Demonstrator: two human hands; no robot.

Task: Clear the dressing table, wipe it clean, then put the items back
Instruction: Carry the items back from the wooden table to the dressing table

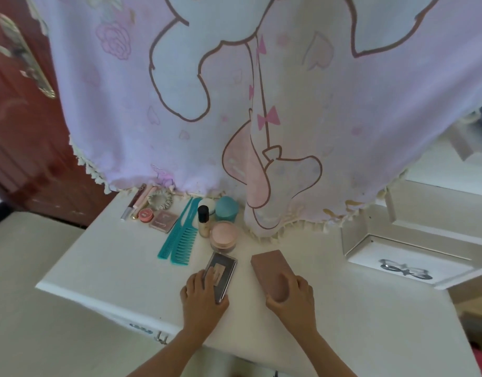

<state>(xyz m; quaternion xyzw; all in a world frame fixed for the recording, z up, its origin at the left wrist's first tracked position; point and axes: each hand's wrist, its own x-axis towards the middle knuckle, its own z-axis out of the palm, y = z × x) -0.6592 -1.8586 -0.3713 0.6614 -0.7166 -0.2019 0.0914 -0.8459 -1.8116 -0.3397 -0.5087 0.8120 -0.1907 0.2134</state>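
Both our hands sit at the front edge of the worktop (112, 262), each gripping a cosmetic case.

Our left hand (203, 295) curls round the near end of a dark, clear-lidded palette (224, 268). Our right hand (292, 297) clamps the near end of a brown-pink box (268, 263), thumb on top. Both cases lie flat and just apart, long axes running from front edge to back. Just beyond the palette stands a pink powder jar (224, 235), with teal combs (180, 238) toward the back left; the left hand is nearer that cluster.
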